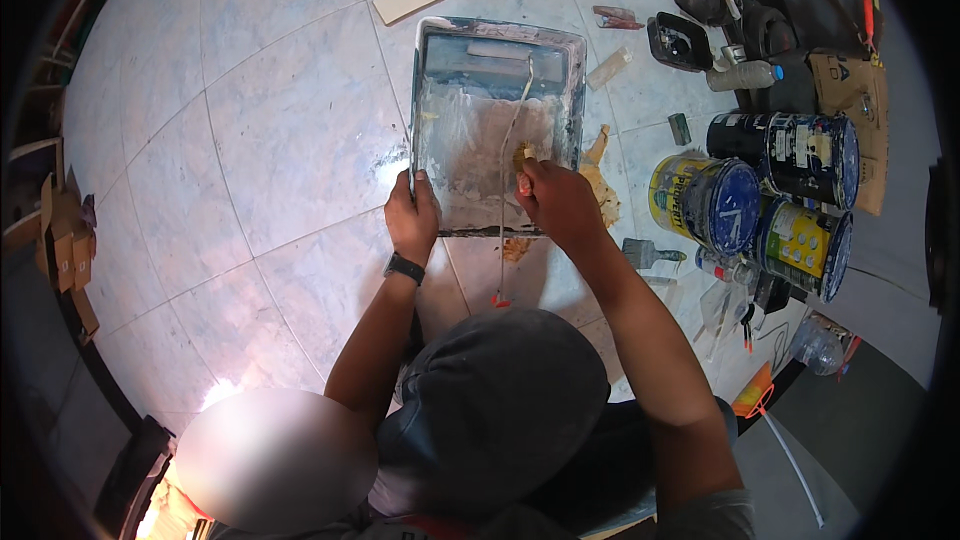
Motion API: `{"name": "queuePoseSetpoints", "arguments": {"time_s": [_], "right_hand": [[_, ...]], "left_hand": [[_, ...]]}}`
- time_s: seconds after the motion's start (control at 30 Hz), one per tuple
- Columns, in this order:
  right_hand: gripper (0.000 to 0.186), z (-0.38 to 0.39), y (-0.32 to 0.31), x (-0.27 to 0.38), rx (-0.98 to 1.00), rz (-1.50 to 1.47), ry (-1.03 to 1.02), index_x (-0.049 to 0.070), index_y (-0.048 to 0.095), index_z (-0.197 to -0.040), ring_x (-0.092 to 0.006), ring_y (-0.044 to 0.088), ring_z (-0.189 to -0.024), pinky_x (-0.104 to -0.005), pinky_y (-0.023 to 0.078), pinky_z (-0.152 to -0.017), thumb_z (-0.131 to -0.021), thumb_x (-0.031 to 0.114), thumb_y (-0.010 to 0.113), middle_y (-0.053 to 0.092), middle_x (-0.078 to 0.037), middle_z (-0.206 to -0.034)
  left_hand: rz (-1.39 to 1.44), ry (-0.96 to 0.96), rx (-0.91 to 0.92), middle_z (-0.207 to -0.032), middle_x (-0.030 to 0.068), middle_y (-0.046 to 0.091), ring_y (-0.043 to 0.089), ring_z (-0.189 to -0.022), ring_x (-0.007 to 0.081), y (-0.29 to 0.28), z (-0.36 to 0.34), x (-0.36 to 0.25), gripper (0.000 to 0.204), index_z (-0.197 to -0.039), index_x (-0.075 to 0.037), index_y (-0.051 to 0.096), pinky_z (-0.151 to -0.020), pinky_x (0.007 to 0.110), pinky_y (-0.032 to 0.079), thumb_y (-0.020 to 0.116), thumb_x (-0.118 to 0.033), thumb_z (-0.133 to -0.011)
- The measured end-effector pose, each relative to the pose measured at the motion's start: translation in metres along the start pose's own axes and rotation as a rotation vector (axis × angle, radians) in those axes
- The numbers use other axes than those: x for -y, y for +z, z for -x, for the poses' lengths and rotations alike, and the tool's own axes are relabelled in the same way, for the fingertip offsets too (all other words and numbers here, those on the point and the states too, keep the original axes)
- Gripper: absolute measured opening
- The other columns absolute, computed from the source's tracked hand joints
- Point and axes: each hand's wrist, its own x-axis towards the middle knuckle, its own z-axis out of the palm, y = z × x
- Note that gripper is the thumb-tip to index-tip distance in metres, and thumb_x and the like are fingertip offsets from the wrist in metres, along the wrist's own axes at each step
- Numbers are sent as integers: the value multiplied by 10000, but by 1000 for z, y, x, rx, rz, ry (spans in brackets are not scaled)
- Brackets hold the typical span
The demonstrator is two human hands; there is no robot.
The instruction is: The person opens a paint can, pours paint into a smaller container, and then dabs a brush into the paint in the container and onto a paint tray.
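Note:
A dark rectangular paint tray [578,70] lies on the tiled floor in front of me, smeared with pale and brownish paint residue. My left hand [411,212] is closed on the tray's left rim near its lower corner. Closed too, my right hand [560,198] is over the tray's lower right, gripping what looks like a small brush [523,153] with yellowish bristles. Its handle is hidden in my fingers. A thin pale rod or cord [505,195] runs across the tray to an orange end by a dark cap [495,400].
To the right stand several paint buckets [700,202], with a wide paintbrush [652,254], a plastic bottle [745,76] and a black container [678,41] around them. A wooden strip [430,0] lies beyond the tray. Cardboard boxes [70,245] are at the far left.

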Motion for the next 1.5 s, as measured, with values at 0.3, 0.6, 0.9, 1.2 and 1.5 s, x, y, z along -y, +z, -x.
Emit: {"name": "queuePoseSetpoints", "arguments": {"time_s": [0.3, 0.6, 0.9, 1.2, 1.5], "right_hand": [[211, 33, -17, -23, -464, -716, 393, 8, 658, -797, -178, 663, -590, -321, 523, -547, -953, 150, 661, 676, -74, -682], [273, 79, 19, 50, -631, -1672, 845, -74, 625, -1185, -243, 746, -761, -353, 643, -714, -995, 121, 602, 725, -168, -913], [266, 61, 38, 17, -398, -1353, 739, -41, 703, -1089, -114, 650, -748, -267, 534, -656, -991, 202, 652, 720, -49, -885], [323, -7, 54, 29, -565, -653, 350, -23, 642, -900, -424, 639, -669, -491, 473, -614, -1032, 269, 598, 642, -240, -728], [546, -31, 17, -5, -117, -297, 159, -9, 700, -820, -487, 655, -739, -545, 542, -729, -1065, 412, 454, 671, -278, -773]], "left_hand": [[220, 168, 50, -883, 63, 670, 595, -703, 141, -24, 33, -44, 195, -1117, 4, 663, -655, 284, 502, 606, -166, -1040], [1046, -654, 932, -1243, 233, 656, 703, -1092, 308, 37, 25, -64, 555, -1359, 82, 498, -912, 400, 580, 464, -407, -1099], [744, -426, 770, -1159, 179, 690, 754, -936, 284, 18, -2, -96, 323, -1302, 12, 527, -689, 331, 636, 459, -225, -1092], [227, -125, 672, -826, 81, 698, 710, -788, 166, 9, -19, -92, 347, -1029, 21, 669, -609, 369, 537, 569, -311, -1054], [-208, 472, 391, -730, 293, 630, 633, -710, 492, 23, -17, -102, 306, -831, 51, 658, -660, 521, 494, 571, -203, -978]]}}
